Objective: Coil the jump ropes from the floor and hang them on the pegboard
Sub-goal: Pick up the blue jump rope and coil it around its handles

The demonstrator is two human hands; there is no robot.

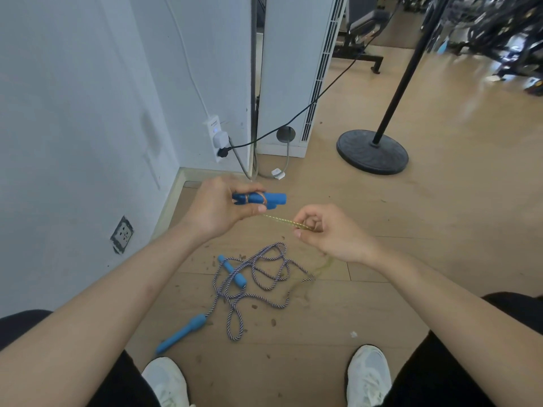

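Note:
My left hand (216, 208) grips a pair of blue jump-rope handles (274, 199) held side by side, with a few turns of yellow rope wound around them. The yellow rope (279, 219) runs taut from there to my right hand (326, 230), which pinches it; the blurred rest of it trails down to the floor. Below my hands a second jump rope (264, 277), striped blue and white, lies tangled on the wooden floor. One of its blue handles (232, 271) rests among the loops and the other (180, 333) lies nearer my left foot.
A white wall with a power strip (216, 139) and cables stands to the left. A white floor-standing unit (293, 83) is behind, and a black round stand base (371, 152) with its pole is to the right. Gym equipment fills the far right. My white shoes (368, 374) are at the bottom.

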